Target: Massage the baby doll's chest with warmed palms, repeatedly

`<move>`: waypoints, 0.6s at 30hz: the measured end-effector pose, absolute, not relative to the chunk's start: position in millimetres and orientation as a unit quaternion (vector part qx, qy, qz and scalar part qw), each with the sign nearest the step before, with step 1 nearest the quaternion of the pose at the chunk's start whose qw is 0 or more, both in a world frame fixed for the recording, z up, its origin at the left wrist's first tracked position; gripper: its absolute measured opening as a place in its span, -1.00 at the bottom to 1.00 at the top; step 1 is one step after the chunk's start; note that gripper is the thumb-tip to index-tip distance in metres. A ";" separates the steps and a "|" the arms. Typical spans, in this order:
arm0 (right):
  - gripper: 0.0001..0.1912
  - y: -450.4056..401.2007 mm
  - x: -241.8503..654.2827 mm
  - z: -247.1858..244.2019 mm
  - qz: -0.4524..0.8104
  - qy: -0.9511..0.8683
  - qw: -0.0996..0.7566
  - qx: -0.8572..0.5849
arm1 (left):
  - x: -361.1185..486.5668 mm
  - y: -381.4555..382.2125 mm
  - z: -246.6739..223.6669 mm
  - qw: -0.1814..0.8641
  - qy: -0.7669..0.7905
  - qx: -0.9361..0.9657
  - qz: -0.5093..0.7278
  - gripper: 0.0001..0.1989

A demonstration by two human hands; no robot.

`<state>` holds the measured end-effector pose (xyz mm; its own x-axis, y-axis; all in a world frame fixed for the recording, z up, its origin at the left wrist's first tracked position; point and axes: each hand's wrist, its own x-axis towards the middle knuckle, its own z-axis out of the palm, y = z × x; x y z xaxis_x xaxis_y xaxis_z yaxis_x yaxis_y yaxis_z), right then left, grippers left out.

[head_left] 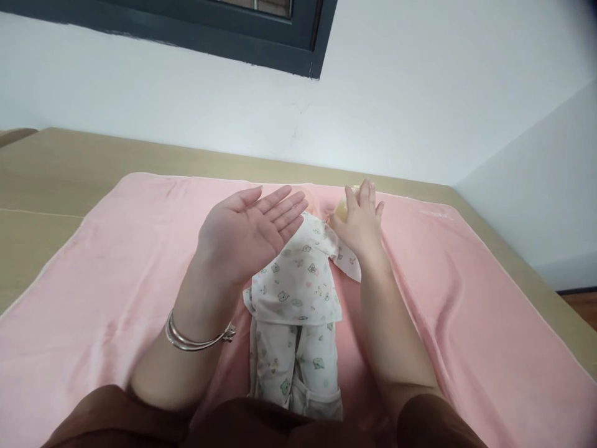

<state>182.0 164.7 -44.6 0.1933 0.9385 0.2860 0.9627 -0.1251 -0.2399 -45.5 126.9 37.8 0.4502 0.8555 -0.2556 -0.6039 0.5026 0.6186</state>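
Note:
My left hand is held palm up above the pink cloth, its fingers stretched out and nothing on it. A bangle circles that wrist. Between my hands lies a doll-sized figure in a white printed top and matching white trousers. Part of its skin-toned head shows past my left fingertips; the rest is hidden. My right hand is closed around a pale yellow, translucent object beside the head, perhaps a small bottle. My fingers cover most of it, so its kind is unclear.
A pink cloth with some folds is spread over a light wooden table. Behind the table rises a white wall with a dark window frame. Another wall meets it at the right.

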 end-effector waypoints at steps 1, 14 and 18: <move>-0.28 162.4 180.6 -42.2 -0.020 -0.633 0.200 -0.748 | -44.9 125.5 37.3 0.817 0.280 0.230 0.448 -0.37; -0.28 64.4 86.7 -3.2 0.001 -0.760 0.347 -0.549 | -25.3 94.3 44.1 0.837 0.183 0.322 0.403 -0.37; -0.18 55.7 68.7 -6.0 -0.044 -0.742 0.374 -0.555 | -30.3 86.8 41.7 0.819 0.117 0.388 0.407 -0.18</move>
<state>68.7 55.7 -6.0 -0.1049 0.7911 0.6027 0.8562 0.3801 -0.3499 -30.3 86.8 41.7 0.6409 0.7576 0.1237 -0.5754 0.3675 0.7306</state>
